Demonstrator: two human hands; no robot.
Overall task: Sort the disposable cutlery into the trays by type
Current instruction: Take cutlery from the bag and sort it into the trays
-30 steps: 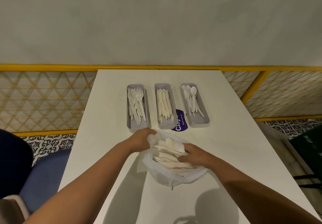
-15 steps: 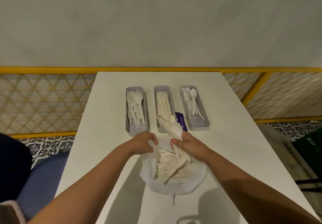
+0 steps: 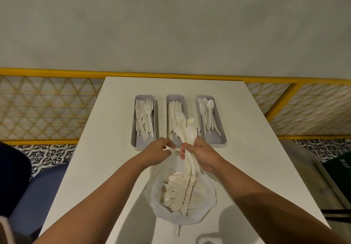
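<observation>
since half a second ago the right hand [image 3: 204, 153] has risen out of the thin translucent white plastic bag [image 3: 207, 204], and the bunch of white plastic spoons and other pieces [image 3: 187, 135] it grips now stands higher, its spoon bowls reaching up in front of the middle tray. its fingers are curled tight around the handles of that bunch, whose lower ends trail down into the bag. nearest, at 6 o'clock on the plain white table [image 3: 247, 148], the bag gapes open and holds a loose heap of more white cutlery. the left hand [image 3: 157, 151], at 11 o'clock from the bag, pinches the bag's rim between thumb and bent fingers. beyond the hands, at 12 o'clock, three narrow grey plastic trays lie side by side: the left tray [image 3: 133, 139] holds white forks, the middle tray [image 3: 174, 98] holds white knives, and the right tray [image 3: 221, 135] holds white spoons.
</observation>
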